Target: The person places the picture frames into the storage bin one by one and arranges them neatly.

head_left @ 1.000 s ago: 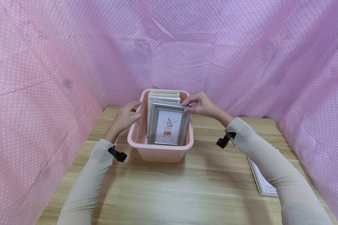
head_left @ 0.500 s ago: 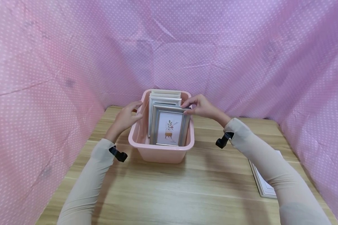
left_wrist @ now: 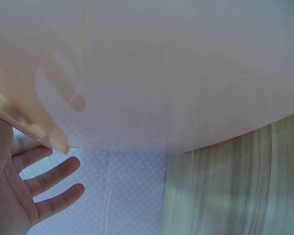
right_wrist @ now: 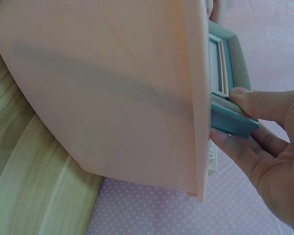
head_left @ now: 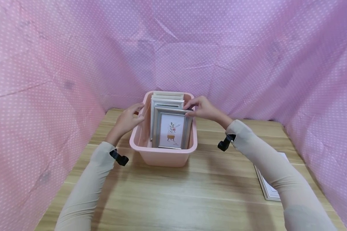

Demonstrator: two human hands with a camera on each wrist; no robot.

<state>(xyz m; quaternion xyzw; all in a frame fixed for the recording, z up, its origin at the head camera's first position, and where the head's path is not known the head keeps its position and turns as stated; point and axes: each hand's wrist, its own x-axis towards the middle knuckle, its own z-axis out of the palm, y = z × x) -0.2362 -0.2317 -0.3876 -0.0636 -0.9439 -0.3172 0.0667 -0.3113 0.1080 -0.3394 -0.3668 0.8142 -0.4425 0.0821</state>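
A pink plastic bin (head_left: 164, 158) stands on the table with several picture frames upright inside. At the front is a silver-grey picture frame (head_left: 171, 131) with a plant picture. My right hand (head_left: 203, 110) pinches its top right corner, thumb on the front face and fingers behind, as the right wrist view also shows on the frame (right_wrist: 233, 116). Behind it stand a silver-white frame (head_left: 167, 102) and paler frames (head_left: 167, 95). My left hand (head_left: 128, 121) holds the bin's left rim; in the left wrist view the outer fingers (left_wrist: 56, 176) are spread beside the rim.
A white frame (head_left: 267, 184) lies on the wooden table (head_left: 173, 202) at the right, partly hidden under my right forearm. Pink dotted cloth (head_left: 173, 51) hangs around the back and both sides of the table.
The front picture frame's top has tipped slightly toward me, so more of what stands behind it shows. My right hand keeps its pinch; my left hand stays at the rim.
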